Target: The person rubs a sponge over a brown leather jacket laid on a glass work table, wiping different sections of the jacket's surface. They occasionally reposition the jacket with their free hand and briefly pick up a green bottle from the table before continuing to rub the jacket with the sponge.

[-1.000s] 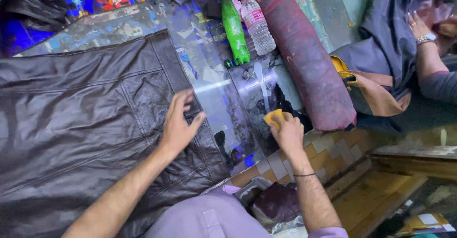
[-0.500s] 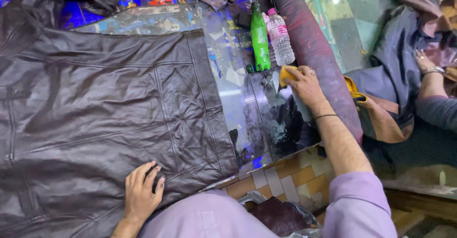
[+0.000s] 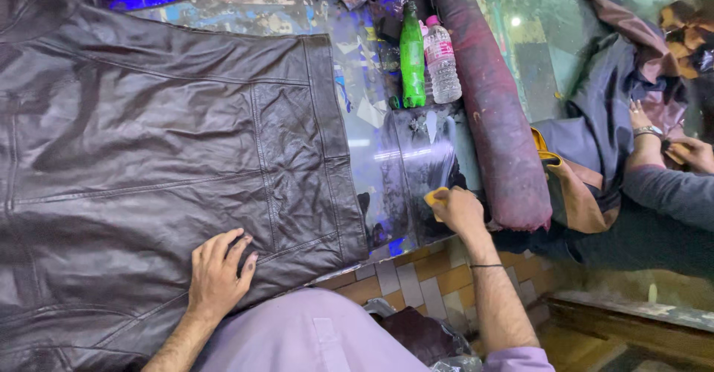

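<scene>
A dark brown leather jacket (image 3: 149, 164) lies spread flat across the left and centre of the frame on a paint-stained desk (image 3: 387, 149). The left hand (image 3: 217, 274), lower left of centre, presses flat on the jacket's lower edge with its fingers spread apart, gripping nothing. The right hand (image 3: 460, 210), right of centre, has its grip closed around a small yellow sponge (image 3: 433, 196), held against the glossy desk surface. A green bottle (image 3: 411, 56) and a clear bottle (image 3: 442, 61) lie side by side at upper centre, beside a long maroon roll (image 3: 494, 111). Another person's arm (image 3: 669, 186) shows at the right edge.
</scene>
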